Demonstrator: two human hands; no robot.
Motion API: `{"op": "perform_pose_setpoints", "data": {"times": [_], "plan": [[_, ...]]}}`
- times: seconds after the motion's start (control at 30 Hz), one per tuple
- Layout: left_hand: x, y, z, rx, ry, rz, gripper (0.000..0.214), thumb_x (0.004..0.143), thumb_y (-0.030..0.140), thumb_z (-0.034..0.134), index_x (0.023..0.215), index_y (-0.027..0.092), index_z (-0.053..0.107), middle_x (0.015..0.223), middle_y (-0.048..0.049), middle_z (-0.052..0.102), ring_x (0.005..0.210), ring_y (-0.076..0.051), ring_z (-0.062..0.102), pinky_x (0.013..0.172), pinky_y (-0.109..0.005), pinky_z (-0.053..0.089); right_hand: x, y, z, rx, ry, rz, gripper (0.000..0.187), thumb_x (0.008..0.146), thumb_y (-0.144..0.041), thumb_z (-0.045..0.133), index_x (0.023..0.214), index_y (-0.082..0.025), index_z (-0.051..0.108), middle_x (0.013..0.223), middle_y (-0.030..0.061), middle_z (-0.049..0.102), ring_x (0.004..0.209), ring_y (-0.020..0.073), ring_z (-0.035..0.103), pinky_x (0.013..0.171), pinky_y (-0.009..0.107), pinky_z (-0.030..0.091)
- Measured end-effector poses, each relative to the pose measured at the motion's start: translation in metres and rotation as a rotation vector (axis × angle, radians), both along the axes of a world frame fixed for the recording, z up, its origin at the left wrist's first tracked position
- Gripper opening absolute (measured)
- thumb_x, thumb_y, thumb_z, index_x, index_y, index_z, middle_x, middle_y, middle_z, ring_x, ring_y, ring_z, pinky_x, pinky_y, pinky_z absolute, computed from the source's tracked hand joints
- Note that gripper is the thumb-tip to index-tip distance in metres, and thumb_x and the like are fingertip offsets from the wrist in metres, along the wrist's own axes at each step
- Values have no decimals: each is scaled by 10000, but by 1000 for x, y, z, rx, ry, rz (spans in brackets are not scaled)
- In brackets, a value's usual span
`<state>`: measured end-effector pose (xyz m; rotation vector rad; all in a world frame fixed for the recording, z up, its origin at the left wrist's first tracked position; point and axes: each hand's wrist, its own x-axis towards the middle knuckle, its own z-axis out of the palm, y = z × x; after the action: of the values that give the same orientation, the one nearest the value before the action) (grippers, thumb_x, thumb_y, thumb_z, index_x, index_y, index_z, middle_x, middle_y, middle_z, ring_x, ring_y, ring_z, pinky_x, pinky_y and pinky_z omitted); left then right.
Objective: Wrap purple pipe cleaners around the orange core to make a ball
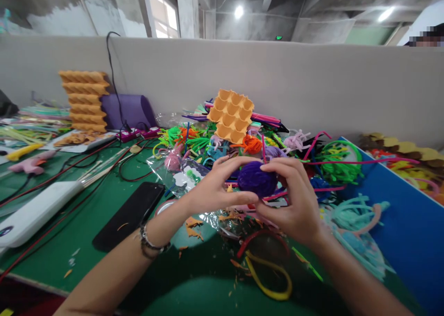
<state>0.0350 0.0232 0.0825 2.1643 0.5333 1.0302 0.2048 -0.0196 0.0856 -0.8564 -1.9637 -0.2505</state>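
Note:
A dark purple fuzzy ball [255,181], seemingly wound from pipe cleaner, is held up over the near part of the green table [194,288]. From its left side my left hand [218,184] grips it between thumb and fingers. My right hand [293,196] closes on it from the right, fingertips over the top and thumb below. Below the hands lie a yellow pipe cleaner loop [274,283] and scattered orange foam scraps [194,230]. The ball's underside is partly hidden by my fingers.
A heap of coloured pipe cleaners [197,145] lies beyond, with an orange egg-crate foam piece [231,115] on top. Left are a black phone [130,216], a white device [41,212], a pink glue gun [33,163] and cables. A blue panel [402,219] stands right.

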Motion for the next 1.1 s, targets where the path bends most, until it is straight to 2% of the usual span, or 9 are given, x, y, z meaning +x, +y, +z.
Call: {"op": "perform_pose_setpoints", "data": {"times": [0.07,0.17,0.27,0.43,0.5,0.67,0.8,0.93,1.1], "plan": [[-7,2,6,186,167,86,594,679,521,673,1154,209,501,1273,-112,513,1244,-310,384,1066,-513,171,4,0,2,51,-166,-15,343,760,-211,596,1068,-210,444,984,76,500,918,215,493,764,359,453],[-12,-1,11,396,302,226,610,643,544,692,1121,203,528,1319,-120,468,1283,-309,325,1052,-487,177,7,-1,5,115,-356,-36,276,822,-217,539,1077,-186,438,987,93,515,910,214,489,763,358,445],[-13,-6,12,483,364,280,529,696,534,653,1101,216,530,1190,-70,579,1183,-250,459,1045,-439,180,6,-4,8,172,-478,-62,199,867,-192,463,1062,-153,455,968,105,521,891,209,483,743,340,447],[-10,-11,11,467,402,263,435,727,404,672,1085,212,517,1023,-4,665,1003,-180,600,1083,-392,112,2,-8,9,206,-550,-77,176,884,-172,426,1048,-133,476,961,116,527,866,204,491,722,319,464],[-10,-12,12,461,386,256,428,720,369,682,1079,202,520,1023,-9,671,989,-181,612,1090,-388,97,2,-10,9,168,-508,-57,202,874,-156,442,1075,-142,462,973,114,517,882,203,496,743,321,475],[-16,-10,16,407,356,185,457,750,422,651,1125,207,503,1079,-22,665,994,-180,617,1090,-392,92,3,-11,8,52,-320,59,342,847,-148,510,1170,-174,398,1018,98,480,977,187,486,823,312,480],[-20,-3,16,385,377,181,454,747,401,659,1127,201,512,1108,-37,658,1021,-190,609,1098,-418,82,5,-6,7,-31,-234,77,438,811,-147,561,1206,-204,380,1047,90,461,1017,195,476,828,335,485],[-20,8,13,323,367,222,434,745,400,652,1109,201,525,1079,-38,666,995,-203,608,1062,-442,203,12,4,7,-130,-149,64,361,804,-103,528,1137,-217,448,1007,74,472,899,173,508,700,305,499],[-20,15,14,225,337,262,446,713,392,678,1090,188,555,1064,-45,663,1014,-224,579,1024,-434,294,21,14,7,-237,2,45,180,801,-69,492,910,-199,550,866,36,527,751,131,530,590,248,462]]}}
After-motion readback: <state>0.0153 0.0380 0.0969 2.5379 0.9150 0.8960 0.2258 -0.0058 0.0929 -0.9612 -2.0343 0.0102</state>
